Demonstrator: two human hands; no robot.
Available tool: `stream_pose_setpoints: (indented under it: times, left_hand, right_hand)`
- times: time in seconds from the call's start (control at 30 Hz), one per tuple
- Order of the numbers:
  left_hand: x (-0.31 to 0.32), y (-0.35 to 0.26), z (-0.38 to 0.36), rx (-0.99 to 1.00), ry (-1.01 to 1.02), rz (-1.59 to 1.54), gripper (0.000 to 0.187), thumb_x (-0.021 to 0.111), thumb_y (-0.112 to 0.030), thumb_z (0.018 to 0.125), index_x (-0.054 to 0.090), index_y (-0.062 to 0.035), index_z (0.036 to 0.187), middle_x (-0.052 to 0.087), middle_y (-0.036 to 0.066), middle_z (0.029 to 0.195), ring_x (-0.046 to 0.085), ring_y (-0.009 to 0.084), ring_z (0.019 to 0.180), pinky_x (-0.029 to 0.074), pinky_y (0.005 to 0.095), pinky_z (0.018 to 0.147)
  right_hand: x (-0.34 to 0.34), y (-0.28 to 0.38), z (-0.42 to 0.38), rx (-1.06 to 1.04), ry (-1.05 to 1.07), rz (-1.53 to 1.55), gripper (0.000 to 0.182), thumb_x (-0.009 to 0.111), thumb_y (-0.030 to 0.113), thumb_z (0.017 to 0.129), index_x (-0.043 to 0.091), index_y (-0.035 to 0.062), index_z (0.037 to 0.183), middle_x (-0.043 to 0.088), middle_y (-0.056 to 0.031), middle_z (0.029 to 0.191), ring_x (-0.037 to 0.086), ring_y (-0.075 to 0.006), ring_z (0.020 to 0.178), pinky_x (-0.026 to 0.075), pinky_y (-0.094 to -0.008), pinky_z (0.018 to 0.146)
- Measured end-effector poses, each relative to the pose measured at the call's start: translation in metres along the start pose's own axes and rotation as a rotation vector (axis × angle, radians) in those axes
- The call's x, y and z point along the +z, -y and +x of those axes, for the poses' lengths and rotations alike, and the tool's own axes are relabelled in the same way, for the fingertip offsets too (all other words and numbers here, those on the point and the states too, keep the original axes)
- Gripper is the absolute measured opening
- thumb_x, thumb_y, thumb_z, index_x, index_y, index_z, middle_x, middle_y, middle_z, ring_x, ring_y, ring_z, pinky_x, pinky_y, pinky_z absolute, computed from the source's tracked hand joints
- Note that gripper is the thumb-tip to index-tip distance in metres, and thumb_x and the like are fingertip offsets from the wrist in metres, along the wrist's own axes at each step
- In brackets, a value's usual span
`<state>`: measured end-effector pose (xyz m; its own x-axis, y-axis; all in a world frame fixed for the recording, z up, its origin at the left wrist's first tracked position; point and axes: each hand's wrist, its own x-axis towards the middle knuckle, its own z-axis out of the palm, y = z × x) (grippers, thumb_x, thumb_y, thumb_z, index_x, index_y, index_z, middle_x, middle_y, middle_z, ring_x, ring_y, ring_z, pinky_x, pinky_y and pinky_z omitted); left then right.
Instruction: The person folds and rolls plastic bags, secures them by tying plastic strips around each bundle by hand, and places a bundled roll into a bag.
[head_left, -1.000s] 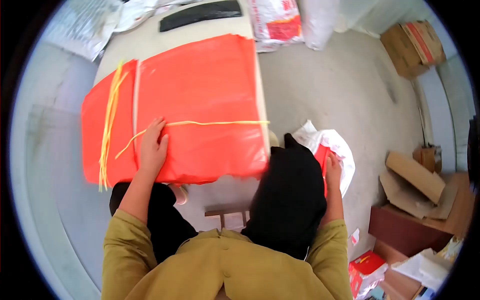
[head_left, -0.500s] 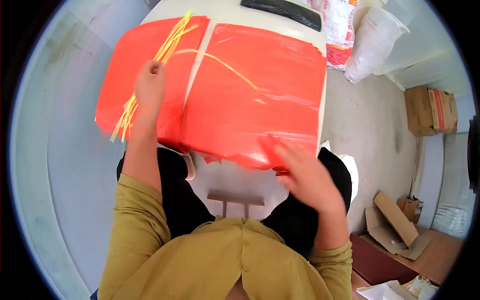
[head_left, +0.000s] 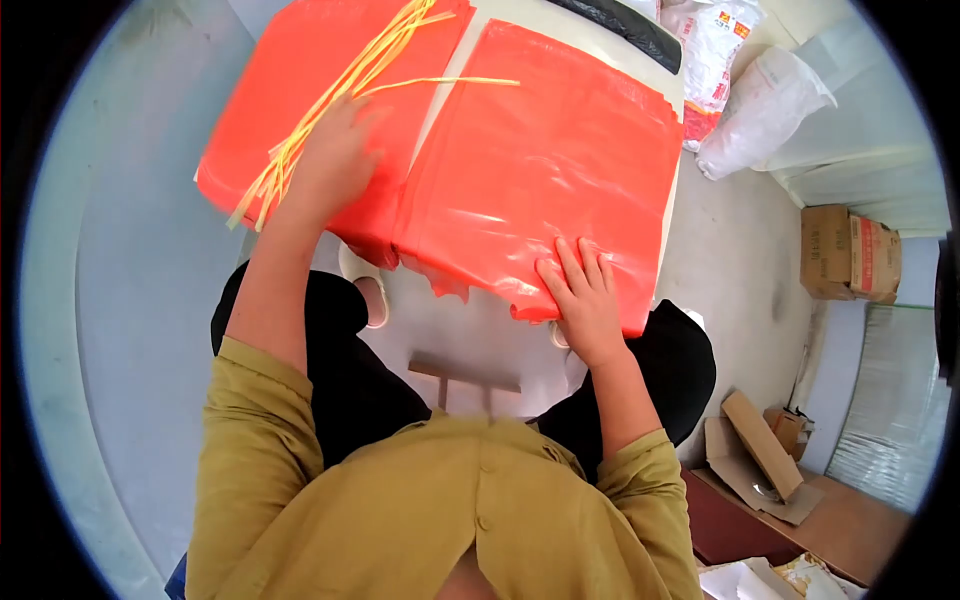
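Two stacks of red plastic sheets or bags, a left stack (head_left: 255, 110) and a right stack (head_left: 550, 140), lie side by side with a narrow gap. Over the left stack lies a bundle of yellow strips (head_left: 375, 60); a single strip from it extends across the gap. My left hand (head_left: 338, 158) is just right of the bundle, over the left stack, its somewhat blurred fingers apart and nothing visible in them. With fingers spread, my right hand (head_left: 588, 300) rests flat on the near right corner of the right stack. The stacks' near edges hang unevenly over the table edge.
A rolled black plastic piece (head_left: 625, 30) lies at the far side of the pale table (head_left: 520, 10). White sacks (head_left: 765, 110) stand beyond the table to the right. A cardboard box (head_left: 850, 252) sits at far right, and opened cardboard (head_left: 755, 455) lies lower right.
My left hand has let go of the yellow strips and moved right of them. My right hand has come down flat on the right stack. The view has shifted slightly.
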<state>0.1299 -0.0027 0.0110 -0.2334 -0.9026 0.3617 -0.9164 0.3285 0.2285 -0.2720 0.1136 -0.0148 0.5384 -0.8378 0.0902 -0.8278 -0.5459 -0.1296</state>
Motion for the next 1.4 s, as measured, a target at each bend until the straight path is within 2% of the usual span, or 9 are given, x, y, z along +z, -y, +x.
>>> stream_pose_setpoints:
  times: [0.13,0.47,0.57,0.77,0.87,1.07,1.27,1.33,1.4]
  left_hand:
    - [0.001,-0.034,-0.004,0.057,0.124,-0.139,0.048,0.072,-0.007,0.09,0.062,-0.0089,0.137,0.057,0.015,0.145,0.046,0.0358,0.144,0.044,0.0453,0.116]
    - [-0.002,-0.053,-0.014,0.081,0.251,-0.454,0.036,0.071,-0.006,0.089,0.069,-0.0054,0.124,0.066,0.011,0.124,0.061,0.0322,0.116,0.051,0.0434,0.1]
    - [0.002,-0.053,-0.017,0.137,0.268,-0.421,0.035,0.072,-0.006,0.087,0.07,-0.0048,0.122,0.066,0.012,0.119,0.062,0.033,0.114,0.052,0.0433,0.098]
    - [0.006,-0.059,-0.022,0.106,0.33,-0.368,0.036,0.073,-0.007,0.085,0.07,-0.004,0.121,0.064,0.012,0.118,0.061,0.0328,0.114,0.052,0.0428,0.098]
    - [0.009,-0.058,-0.022,0.117,0.296,-0.34,0.036,0.074,-0.007,0.084,0.07,-0.0042,0.12,0.063,0.012,0.12,0.06,0.0324,0.115,0.052,0.0424,0.098]
    - [0.008,-0.061,-0.024,0.117,0.266,-0.344,0.033,0.073,-0.008,0.086,0.071,-0.0033,0.119,0.064,0.011,0.119,0.06,0.0324,0.114,0.051,0.0427,0.098]
    - [0.002,-0.073,-0.032,0.133,0.275,-0.561,0.032,0.074,-0.014,0.087,0.07,-0.0023,0.117,0.065,0.011,0.116,0.06,0.0328,0.114,0.051,0.0431,0.097]
    - [0.002,-0.083,-0.037,0.127,0.308,-0.697,0.034,0.076,-0.016,0.086,0.07,-0.0029,0.117,0.066,0.011,0.115,0.06,0.0332,0.114,0.05,0.043,0.097]
    - [0.001,-0.096,-0.04,0.215,0.286,-0.673,0.038,0.079,-0.02,0.083,0.07,-0.0042,0.117,0.066,0.011,0.116,0.059,0.0329,0.115,0.049,0.0431,0.099]
  right_hand:
    - [-0.017,0.012,0.002,0.01,0.051,0.115,0.065,0.071,0.004,0.084,0.058,0.0199,0.146,0.042,-0.014,0.161,0.033,-0.0455,0.15,0.025,-0.0673,0.119]
    - [0.0,-0.012,0.0,0.014,0.073,0.37,0.048,0.07,0.018,0.094,0.062,0.0168,0.141,0.043,-0.0097,0.162,0.034,-0.0393,0.151,0.015,-0.0655,0.123]
    - [-0.017,0.004,-0.001,0.071,0.024,0.49,0.045,0.065,0.009,0.093,0.063,0.0141,0.138,0.045,-0.0125,0.161,0.035,-0.0396,0.15,0.017,-0.0627,0.124]
    - [0.002,0.006,-0.019,0.043,-0.082,-0.049,0.056,0.067,-0.001,0.078,0.065,0.0121,0.132,0.05,-0.018,0.154,0.043,-0.04,0.144,0.03,-0.0578,0.12]
    - [0.012,0.01,-0.012,0.003,-0.234,-0.044,0.056,0.069,-0.003,0.076,0.065,0.0111,0.13,0.051,-0.0158,0.154,0.048,-0.0385,0.139,0.04,-0.055,0.114]
    - [0.011,0.018,-0.007,-0.135,-0.228,0.199,0.051,0.071,-0.002,0.079,0.067,0.0107,0.128,0.06,-0.0146,0.144,0.054,-0.0365,0.131,0.049,-0.0488,0.105]
    - [0.007,0.012,-0.006,0.071,-0.214,0.574,0.027,0.063,0.009,0.098,0.067,0.0051,0.124,0.069,-0.0113,0.127,0.065,-0.0292,0.113,0.052,-0.0405,0.098]
    - [-0.003,0.014,-0.009,0.406,-0.115,0.971,0.025,0.056,0.015,0.105,0.067,0.0034,0.124,0.069,-0.009,0.12,0.065,-0.0229,0.107,0.052,-0.0382,0.095]
    - [-0.013,0.011,-0.009,0.543,-0.05,1.08,0.032,0.047,0.024,0.112,0.066,0.0012,0.123,0.067,-0.0051,0.111,0.064,-0.0158,0.098,0.053,-0.0361,0.091]
